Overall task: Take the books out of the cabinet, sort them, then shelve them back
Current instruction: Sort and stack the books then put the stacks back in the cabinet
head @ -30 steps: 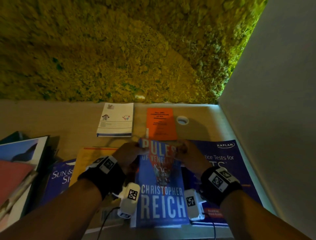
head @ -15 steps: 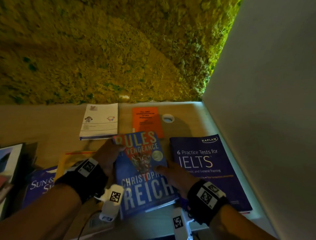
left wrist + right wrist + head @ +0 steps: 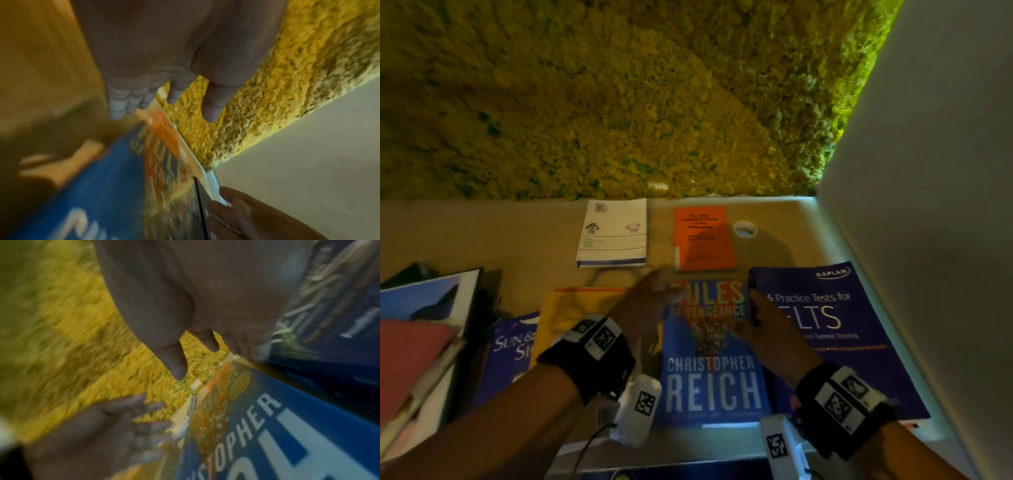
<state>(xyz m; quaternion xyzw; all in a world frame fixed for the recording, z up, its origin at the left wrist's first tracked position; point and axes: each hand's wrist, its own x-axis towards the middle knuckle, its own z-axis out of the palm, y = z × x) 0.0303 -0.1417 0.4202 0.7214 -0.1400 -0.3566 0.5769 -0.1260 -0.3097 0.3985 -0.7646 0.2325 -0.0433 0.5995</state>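
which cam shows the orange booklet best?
Head view: the orange booklet lies flat and whole on the table, its cover unobstructed, though the print is too small to read. Left wrist shows only a blurred orange sliver beyond the fingers. Right wrist doesn't clearly show it.

— What lies where on the table (image 3: 482,233)?
— The Reich novel (image 3: 714,370) sits nearest, the IELTS book (image 3: 852,342) just to its right.
— And behind them?
— A booklet (image 3: 705,240), a notebook (image 3: 613,236) to its left, a tape roll (image 3: 745,229) to its right. A book stack (image 3: 421,335) lies far left.
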